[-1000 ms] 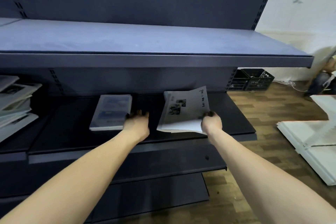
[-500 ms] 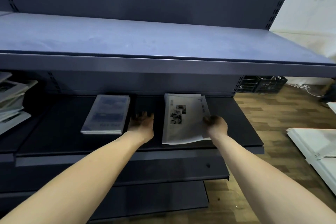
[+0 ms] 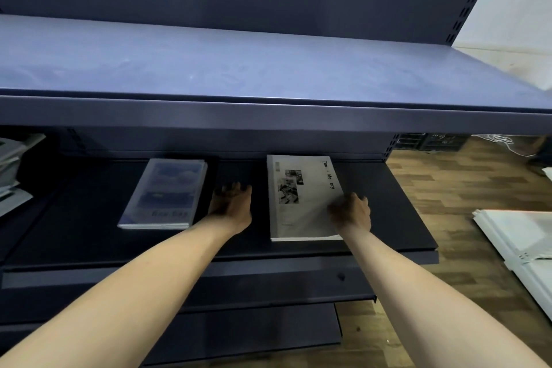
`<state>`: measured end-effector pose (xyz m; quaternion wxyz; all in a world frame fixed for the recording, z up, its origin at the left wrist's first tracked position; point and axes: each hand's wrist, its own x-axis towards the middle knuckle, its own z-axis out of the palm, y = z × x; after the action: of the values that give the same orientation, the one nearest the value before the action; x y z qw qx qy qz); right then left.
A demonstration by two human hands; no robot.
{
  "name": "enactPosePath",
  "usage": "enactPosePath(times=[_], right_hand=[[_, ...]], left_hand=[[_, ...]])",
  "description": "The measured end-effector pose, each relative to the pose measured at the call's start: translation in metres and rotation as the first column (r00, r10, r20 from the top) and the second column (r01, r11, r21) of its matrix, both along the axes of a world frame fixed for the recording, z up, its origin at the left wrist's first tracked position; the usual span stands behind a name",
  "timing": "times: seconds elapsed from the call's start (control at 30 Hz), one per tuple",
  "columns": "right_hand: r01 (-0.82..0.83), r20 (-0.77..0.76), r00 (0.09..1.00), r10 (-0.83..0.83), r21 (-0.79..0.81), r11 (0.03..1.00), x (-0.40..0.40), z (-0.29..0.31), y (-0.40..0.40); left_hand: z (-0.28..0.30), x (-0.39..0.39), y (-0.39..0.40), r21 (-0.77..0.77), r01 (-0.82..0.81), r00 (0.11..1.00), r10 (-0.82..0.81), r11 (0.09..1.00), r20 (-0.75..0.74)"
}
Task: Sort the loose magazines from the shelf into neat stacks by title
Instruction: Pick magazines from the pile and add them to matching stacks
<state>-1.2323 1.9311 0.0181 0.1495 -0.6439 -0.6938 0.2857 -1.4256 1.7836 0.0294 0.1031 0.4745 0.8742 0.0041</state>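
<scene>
My right hand (image 3: 351,212) presses loosely curled fingers on the white magazine stack (image 3: 301,197), its long axis running away from me; my left hand (image 3: 233,206) rests spread just left of it.

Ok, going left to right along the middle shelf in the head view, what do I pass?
Loose pile at the left edge → blue stack → left hand → white stack → right hand, resting on that stack's right edge.
</scene>
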Motion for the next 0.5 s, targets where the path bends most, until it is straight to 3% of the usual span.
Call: enactPosePath(times=[0.23, 0.5], right_hand=[[0.035, 0.080, 0.996, -0.036, 0.016, 0.999, -0.0024, -0.0064, 0.0009], [-0.051, 0.159, 0.986, 0.053, -0.017, 0.999, 0.0017, -0.0050, 0.0047]], left_hand=[[0.0000, -0.0009, 0.0058, 0.004, -0.002, 1.000, 0.002, 1.000, -0.018], [-0.0007, 0.0018, 0.0072, -0.015, -0.006, 1.000, 0.006, 1.000, -0.024]])
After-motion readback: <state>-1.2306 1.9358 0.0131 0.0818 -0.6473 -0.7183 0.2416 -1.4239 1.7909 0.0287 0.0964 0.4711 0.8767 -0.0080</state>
